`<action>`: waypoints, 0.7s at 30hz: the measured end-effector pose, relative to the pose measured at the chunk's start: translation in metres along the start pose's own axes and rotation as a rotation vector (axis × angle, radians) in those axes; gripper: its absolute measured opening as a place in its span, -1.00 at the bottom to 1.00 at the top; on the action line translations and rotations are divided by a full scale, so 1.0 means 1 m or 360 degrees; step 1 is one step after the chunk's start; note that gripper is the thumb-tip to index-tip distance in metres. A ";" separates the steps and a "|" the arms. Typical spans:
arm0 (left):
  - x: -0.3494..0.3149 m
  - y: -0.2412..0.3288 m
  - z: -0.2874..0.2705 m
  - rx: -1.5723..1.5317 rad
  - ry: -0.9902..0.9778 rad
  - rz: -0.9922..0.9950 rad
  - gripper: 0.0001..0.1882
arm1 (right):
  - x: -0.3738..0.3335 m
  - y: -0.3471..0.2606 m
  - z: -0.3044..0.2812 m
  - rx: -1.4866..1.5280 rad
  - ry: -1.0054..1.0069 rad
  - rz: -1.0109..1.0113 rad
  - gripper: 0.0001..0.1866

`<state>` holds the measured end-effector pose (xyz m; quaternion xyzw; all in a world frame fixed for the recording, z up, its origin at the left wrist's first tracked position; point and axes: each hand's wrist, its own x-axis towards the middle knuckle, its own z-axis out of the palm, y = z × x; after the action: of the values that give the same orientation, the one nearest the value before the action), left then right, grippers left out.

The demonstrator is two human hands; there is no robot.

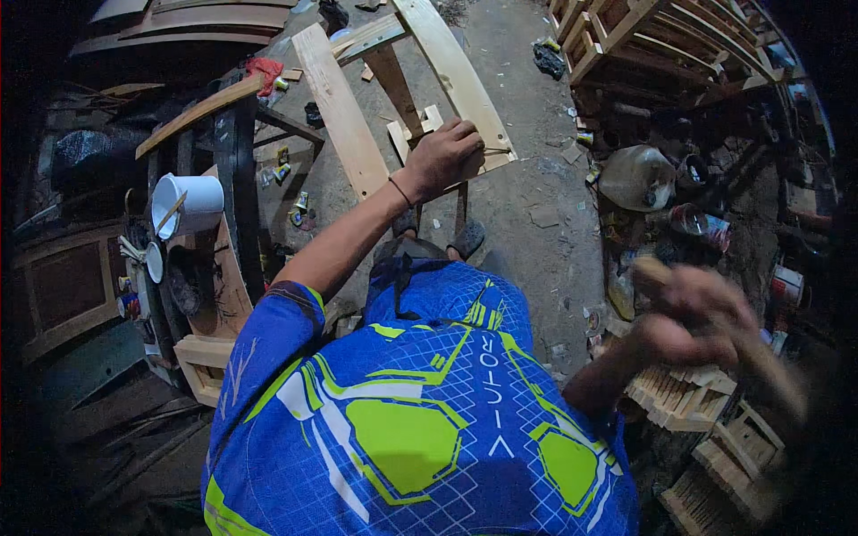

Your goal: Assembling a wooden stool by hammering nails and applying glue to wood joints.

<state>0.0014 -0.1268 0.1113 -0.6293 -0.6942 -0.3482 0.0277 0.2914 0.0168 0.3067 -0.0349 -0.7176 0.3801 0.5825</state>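
Left grip [444, 152] presses fingers down on a curved wooden frame [465, 85] ahead of me, steadying it. Right grip [693, 326], blurred, clenches a pale wooden handle [651, 268], raised; striking next likely needs careful aim.

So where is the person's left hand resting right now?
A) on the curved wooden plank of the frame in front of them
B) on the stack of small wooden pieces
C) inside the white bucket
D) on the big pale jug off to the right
A: the left hand lies pressed on the curved wooden plank of the frame, well apart from the white bucket; the right hand is blurred, raised near the stack.
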 end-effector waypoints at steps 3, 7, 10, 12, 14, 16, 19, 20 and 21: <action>-0.002 0.004 -0.001 0.0019 0.0005 -0.0047 -0.79 | -0.004 -0.008 0.019 0.0333 -0.0060 0.0270 -0.78; -0.001 0.008 -0.003 -0.0024 -0.0015 -0.0026 -0.80 | -0.110 0.037 0.067 -0.1021 -0.1172 0.1605 -0.70; -0.001 0.010 -0.005 -0.0063 0.0050 -0.0028 -0.80 | -0.159 0.053 0.048 -0.1135 -0.1082 0.1296 -0.70; 0.001 0.009 -0.005 -0.0116 0.0138 -0.0126 -0.81 | -0.168 0.060 0.039 -0.0944 -0.0617 0.1119 -0.71; 0.002 0.009 -0.006 -0.0101 0.0261 -0.0185 -0.82 | -0.166 0.063 0.036 -0.0993 -0.0462 0.0903 -0.72; 0.002 0.008 -0.008 -0.0154 0.0284 -0.0156 -0.82 | -0.163 0.067 0.042 -0.1022 -0.0601 0.0732 -0.72; -0.001 0.008 -0.012 -0.0138 0.0280 -0.0228 -0.83 | -0.168 0.075 0.051 -0.1237 -0.1273 0.1352 -0.72; -0.002 0.009 -0.012 -0.0149 0.0261 -0.0229 -0.83 | -0.172 0.075 0.052 -0.1127 -0.1235 0.1372 -0.73; -0.003 0.009 -0.013 -0.0127 0.0247 -0.0279 -0.83 | -0.174 0.076 0.050 -0.0990 -0.1171 0.1346 -0.73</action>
<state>0.0053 -0.1362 0.1235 -0.5380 -0.7279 -0.4243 0.0257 0.2736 -0.0407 0.1202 -0.3496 -0.8716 0.3383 0.0604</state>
